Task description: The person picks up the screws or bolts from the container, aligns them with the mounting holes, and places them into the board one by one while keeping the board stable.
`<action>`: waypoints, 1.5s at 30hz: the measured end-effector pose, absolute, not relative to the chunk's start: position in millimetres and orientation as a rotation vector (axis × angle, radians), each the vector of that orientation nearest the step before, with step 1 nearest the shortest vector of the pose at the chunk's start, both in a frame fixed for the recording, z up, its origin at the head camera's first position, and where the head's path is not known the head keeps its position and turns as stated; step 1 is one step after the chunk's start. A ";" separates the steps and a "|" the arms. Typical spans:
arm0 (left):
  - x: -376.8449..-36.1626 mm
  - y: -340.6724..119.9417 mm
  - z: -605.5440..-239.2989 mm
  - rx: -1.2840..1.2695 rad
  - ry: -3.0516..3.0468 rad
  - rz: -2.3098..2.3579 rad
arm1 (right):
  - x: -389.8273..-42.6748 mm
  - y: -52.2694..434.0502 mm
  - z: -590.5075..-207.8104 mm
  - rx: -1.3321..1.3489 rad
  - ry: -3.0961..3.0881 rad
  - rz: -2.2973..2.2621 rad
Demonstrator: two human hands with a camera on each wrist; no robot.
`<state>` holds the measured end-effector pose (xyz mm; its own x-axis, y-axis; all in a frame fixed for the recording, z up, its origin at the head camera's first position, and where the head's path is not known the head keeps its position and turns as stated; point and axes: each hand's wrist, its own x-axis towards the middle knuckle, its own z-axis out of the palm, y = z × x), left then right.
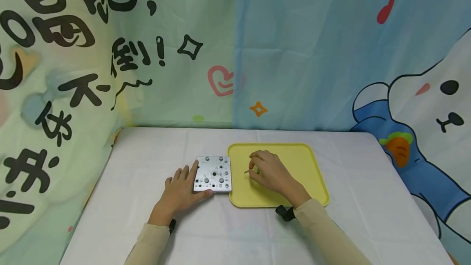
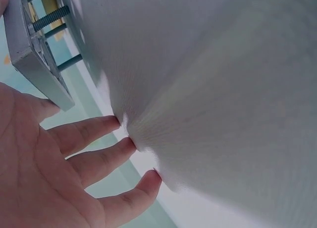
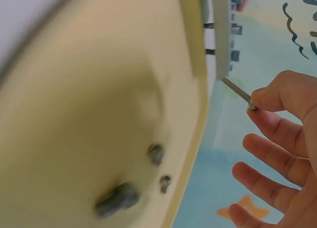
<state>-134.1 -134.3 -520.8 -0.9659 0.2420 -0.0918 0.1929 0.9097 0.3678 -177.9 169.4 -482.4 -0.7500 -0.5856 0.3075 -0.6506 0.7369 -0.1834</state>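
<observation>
A square silver metal plate [image 1: 212,175] with bolts and holes lies on the white cloth, its right edge beside the yellow tray. My left hand [image 1: 180,195] rests at its lower left corner, index finger along the left edge and thumb at the front edge. In the left wrist view, threaded bolts [image 2: 51,19] stick out from the plate's underside, and the other fingers [image 2: 101,161] press straight on the cloth. Over the tray, my right hand [image 1: 270,175] pinches a screw [image 3: 238,91] by its head between thumb and index finger, threaded end toward the plate.
Several loose screws or bolts, including a dark one [image 3: 118,199] and a small one [image 3: 165,183], lie in the yellow tray [image 1: 309,171]. White cloth [image 1: 368,199] covers the table, and a printed curtain [image 1: 294,52] hangs behind it.
</observation>
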 end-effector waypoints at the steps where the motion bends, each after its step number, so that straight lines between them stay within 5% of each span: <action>1: -134.4 -134.3 -520.9 0.335 2.936 0.546 | -179.8 165.6 -480.3 0.984 -2.709 0.420; 45: -136.6 -136.3 -522.0 0.354 2.961 0.497 | -206.6 95.5 -472.6 1.017 -2.860 0.390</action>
<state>-136.6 -136.3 -522.0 -0.9656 0.2482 -0.0776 0.2092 0.9188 0.3347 -206.6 95.5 -472.6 -0.7763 -0.6097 0.1601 -0.6303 0.7473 -0.2106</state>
